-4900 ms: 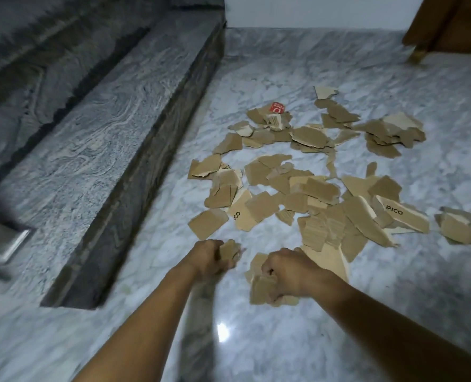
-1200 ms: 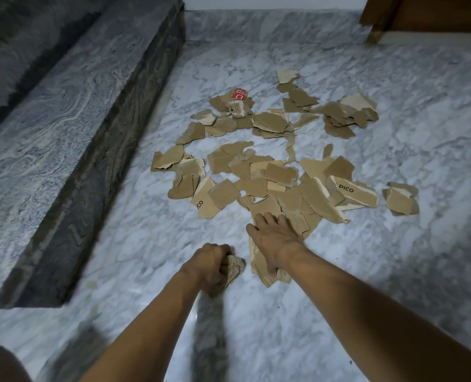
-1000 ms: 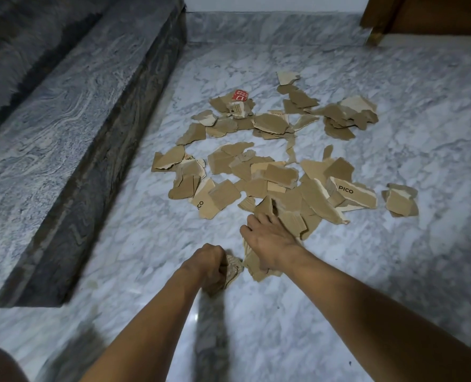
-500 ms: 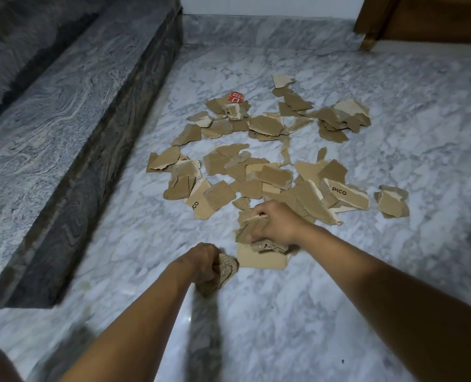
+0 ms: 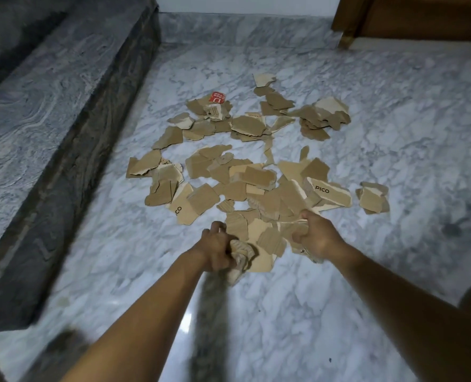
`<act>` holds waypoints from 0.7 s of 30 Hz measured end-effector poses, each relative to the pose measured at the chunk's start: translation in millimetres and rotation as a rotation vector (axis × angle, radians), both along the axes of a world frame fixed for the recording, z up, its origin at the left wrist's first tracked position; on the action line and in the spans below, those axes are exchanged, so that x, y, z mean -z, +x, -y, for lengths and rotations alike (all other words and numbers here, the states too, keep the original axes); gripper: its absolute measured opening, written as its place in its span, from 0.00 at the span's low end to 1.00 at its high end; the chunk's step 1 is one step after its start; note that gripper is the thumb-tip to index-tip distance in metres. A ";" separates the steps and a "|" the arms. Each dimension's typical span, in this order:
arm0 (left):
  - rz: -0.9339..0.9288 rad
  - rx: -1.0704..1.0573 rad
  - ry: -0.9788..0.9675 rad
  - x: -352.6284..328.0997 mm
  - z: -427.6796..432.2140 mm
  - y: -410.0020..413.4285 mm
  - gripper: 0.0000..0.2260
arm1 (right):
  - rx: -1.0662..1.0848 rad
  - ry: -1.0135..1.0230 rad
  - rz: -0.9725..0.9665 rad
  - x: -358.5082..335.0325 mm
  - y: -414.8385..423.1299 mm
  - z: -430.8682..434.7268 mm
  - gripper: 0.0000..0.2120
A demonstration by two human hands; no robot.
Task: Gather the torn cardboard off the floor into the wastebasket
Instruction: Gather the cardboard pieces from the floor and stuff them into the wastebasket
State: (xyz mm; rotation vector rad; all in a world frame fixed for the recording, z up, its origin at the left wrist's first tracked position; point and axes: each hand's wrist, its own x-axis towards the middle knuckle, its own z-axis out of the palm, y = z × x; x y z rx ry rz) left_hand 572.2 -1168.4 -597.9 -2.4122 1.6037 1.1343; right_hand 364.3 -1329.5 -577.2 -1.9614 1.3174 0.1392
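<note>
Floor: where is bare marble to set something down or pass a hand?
Bare: the strip between the step and the torn cardboard; the near floor between the forearms; right of the lone scrap. Crowded: around the PICO piece, just ahead of the left hand and right hand.

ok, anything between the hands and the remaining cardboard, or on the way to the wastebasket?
Nothing visible. Left hand and right hand each grip scraps at the near edge of the pile; the rest lies on the floor beyond. Wastebasket is out of view: path unknown.
</note>
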 end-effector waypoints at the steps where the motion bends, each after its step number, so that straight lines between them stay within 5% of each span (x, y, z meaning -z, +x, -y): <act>1: 0.032 0.002 -0.026 -0.2 7.4 -2.7 0.25 | -0.025 -0.008 -0.030 7.8 -5.1 -2.7 0.16; 4: 0.120 0.063 -0.001 -1.6 24.4 7.0 0.27 | -0.031 -0.021 -0.103 21.3 -11.8 -7.4 0.21; 9: -0.104 -0.057 0.092 -18.2 26.3 41.1 0.17 | -0.002 0.022 -0.001 0.8 4.7 7.0 0.18; 14: -0.160 -0.094 0.020 -30.4 25.9 60.1 0.10 | -0.170 0.110 -0.149 7.9 37.1 -5.2 0.31; 18: -0.009 0.074 -0.076 -21.0 50.9 39.7 0.29 | -0.208 -0.107 -0.218 27.3 38.6 -33.6 0.35; 21: 0.036 0.054 -0.081 -11.7 60.1 15.2 0.21 | -0.173 -0.113 -0.122 35.2 29.7 -35.0 0.33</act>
